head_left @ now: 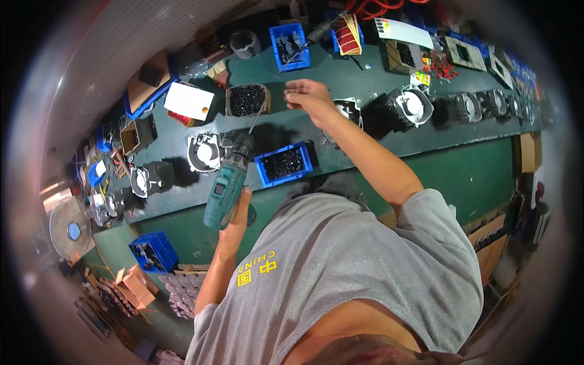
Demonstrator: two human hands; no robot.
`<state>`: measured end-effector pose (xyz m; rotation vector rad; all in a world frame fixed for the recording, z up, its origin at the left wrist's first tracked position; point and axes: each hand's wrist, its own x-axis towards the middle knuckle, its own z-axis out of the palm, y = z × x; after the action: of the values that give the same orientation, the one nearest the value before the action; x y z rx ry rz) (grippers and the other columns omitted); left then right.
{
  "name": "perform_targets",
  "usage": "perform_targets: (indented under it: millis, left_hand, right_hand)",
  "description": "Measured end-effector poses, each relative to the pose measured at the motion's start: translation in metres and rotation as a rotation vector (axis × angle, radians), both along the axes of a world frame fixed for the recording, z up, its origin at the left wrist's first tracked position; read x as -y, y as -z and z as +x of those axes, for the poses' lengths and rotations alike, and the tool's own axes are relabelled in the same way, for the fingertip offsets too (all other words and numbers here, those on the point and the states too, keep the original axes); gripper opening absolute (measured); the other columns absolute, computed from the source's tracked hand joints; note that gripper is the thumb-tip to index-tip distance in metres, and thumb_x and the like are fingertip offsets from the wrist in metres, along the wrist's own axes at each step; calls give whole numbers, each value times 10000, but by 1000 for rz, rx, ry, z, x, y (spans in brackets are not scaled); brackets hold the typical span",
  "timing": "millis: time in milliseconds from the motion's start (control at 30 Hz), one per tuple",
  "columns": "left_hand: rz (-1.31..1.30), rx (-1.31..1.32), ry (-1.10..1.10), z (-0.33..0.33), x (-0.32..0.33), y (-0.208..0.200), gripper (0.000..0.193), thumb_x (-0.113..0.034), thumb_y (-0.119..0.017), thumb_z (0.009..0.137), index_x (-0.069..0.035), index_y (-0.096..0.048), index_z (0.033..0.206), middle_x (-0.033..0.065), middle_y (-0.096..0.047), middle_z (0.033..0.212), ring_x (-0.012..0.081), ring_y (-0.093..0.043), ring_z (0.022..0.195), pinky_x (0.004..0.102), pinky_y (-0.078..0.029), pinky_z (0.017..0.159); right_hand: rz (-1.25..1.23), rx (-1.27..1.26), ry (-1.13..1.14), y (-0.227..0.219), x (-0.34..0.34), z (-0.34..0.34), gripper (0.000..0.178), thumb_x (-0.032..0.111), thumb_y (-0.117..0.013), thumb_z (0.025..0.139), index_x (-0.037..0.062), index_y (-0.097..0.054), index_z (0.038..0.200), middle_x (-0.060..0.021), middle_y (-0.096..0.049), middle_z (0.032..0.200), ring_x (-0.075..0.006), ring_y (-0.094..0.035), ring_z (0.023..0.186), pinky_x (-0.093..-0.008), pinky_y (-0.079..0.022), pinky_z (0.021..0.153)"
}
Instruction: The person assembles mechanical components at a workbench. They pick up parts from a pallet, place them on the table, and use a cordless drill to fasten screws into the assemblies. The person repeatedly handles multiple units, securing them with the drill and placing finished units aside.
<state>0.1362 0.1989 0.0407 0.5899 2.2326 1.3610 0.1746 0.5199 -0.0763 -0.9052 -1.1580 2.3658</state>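
Observation:
My left hand (239,216) is wrapped round the handle of a teal cordless drill (222,193). Its long thin bit points away over the bench, the tip beside a box of small black parts (247,100). My right hand (309,99) hovers just right of that box, fingers bent together; whatever they may hold is too small to make out. Left of the drill's chuck sits a motor housing (204,152) with a white centre. Another housing (349,109) is partly hidden by my right forearm. A blue bin of black parts (284,165) stands at the near edge.
More motor housings line the green bench (389,141) on both sides, one (411,106) close to my right arm. At the back are a blue bin of screws (289,47), a second power tool (321,30) and a red coiled hose (374,8). A white card (189,101) covers a box.

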Motion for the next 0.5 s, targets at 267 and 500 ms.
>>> perform_targets:
  millis: [267, 500]
  left_hand:
    - [-35, -82, -104, 33, -6, -11, 224, -171, -758, 963, -36, -692, 1128, 17, -662, 984, 123, -583, 885, 316, -501, 782]
    - [-54, -62, -144, 40, -16, -29, 303, -215, -710, 1003, 10, -685, 1204, 104, -709, 1100, 197, -627, 962, 367, -514, 868]
  right_hand:
    - [251, 95, -71, -9, -3, -23, 374, 53, -803, 791, -67, -690, 1127, -117, -743, 932, -164, -715, 787, -294, -593, 682]
    - [832, 178, 56, -7, 3, -62, 520, 188, -813, 800, -1, -647, 1255, -211, -711, 1155, -378, -691, 1066, -434, -547, 943]
